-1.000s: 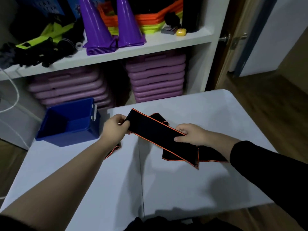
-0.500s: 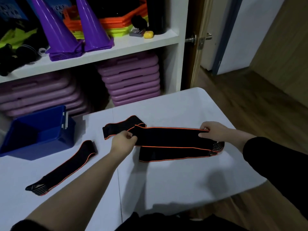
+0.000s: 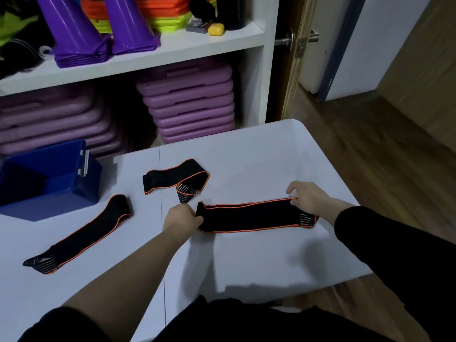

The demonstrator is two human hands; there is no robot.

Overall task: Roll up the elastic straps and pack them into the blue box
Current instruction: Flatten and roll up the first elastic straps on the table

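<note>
Between both hands' fingers (image 3: 294, 199): strap (image 3: 249, 217).

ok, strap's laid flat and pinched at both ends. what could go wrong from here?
1. The right hand pins the held strap with fingertips only; once the left hand starts rolling, that end may slide and the roll go skewed.
2. The folded strap lies close behind the left hand and could get dragged.
3. The blue box sits at the table's far-left edge, so a loose roll may unwind during that carry.

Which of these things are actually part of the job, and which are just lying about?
Part of the job:
held strap
folded strap
long strap
blue box

Lying about:
purple cones
purple boards
yellow case
</note>
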